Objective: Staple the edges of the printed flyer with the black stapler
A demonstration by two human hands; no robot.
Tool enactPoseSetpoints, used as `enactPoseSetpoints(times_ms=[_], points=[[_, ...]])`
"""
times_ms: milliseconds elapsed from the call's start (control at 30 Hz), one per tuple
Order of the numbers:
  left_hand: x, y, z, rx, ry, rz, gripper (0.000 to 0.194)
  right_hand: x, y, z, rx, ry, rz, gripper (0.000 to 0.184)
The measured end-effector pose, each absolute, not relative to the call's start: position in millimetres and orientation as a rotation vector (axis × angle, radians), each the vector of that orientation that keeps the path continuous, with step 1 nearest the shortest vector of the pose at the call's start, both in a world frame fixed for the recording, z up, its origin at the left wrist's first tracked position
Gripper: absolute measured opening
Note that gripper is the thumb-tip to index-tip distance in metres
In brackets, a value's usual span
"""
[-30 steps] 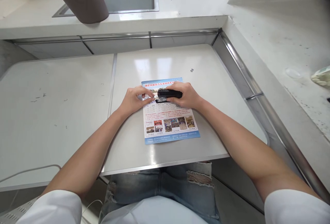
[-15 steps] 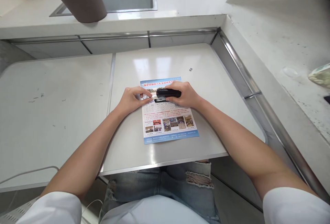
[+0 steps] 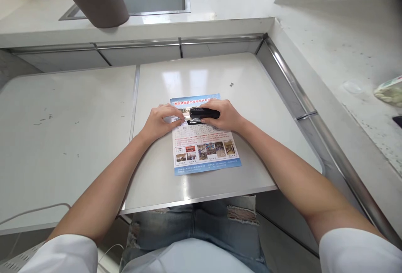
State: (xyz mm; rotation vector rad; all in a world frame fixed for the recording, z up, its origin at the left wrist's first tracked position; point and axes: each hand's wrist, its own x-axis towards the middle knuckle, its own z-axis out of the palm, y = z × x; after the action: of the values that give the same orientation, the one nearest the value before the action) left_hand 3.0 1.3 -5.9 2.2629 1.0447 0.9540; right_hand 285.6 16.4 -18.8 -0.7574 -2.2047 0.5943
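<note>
A black stapler [image 3: 202,113] lies sideways over a printed flyer [image 3: 207,169] on the table, with a shiny metal piece sticking out of its left end. My right hand [image 3: 226,115] is closed around the stapler's black body from the right. Thumb and index finger of my left hand [image 3: 159,123] pinch at the end of the metal piece. Whether a loose staple strip sits between those fingertips is too small to tell. Red heading, text and photos show on the flyer around the stapler.
Two small staple pieces [image 3: 231,84] lie beyond the flyer. Several loose staples [image 3: 42,120] are scattered on the table's left half. A brown cylinder [image 3: 99,3] stands by the sink [image 3: 157,1]. A cable [image 3: 34,211] crosses the left front edge. A package [image 3: 389,91] rests on the right counter.
My left fingers have curled slightly closer together at the metal piece. My right hand, the stapler and the flyer keep their places.
</note>
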Motion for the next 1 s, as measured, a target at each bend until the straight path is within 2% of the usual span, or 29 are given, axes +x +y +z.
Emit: enactPoseSetpoints(times_ms=[433,800,1000], points=[[6.3,2.3,-2.2,1.931,1.106,1.168,0.01,285.7,15.4,-17.4,-0.78,-2.208,0.602,0.034],[5.0,7.1,-6.8,1.859,1.134,1.162,0.012,285.5,15.5,-17.3,-0.784,-2.216,0.596,0.034],[3.9,8.0,-7.3,1.857,1.111,1.153,0.022,285.7,14.8,-15.5,-0.77,-2.215,0.599,0.034]])
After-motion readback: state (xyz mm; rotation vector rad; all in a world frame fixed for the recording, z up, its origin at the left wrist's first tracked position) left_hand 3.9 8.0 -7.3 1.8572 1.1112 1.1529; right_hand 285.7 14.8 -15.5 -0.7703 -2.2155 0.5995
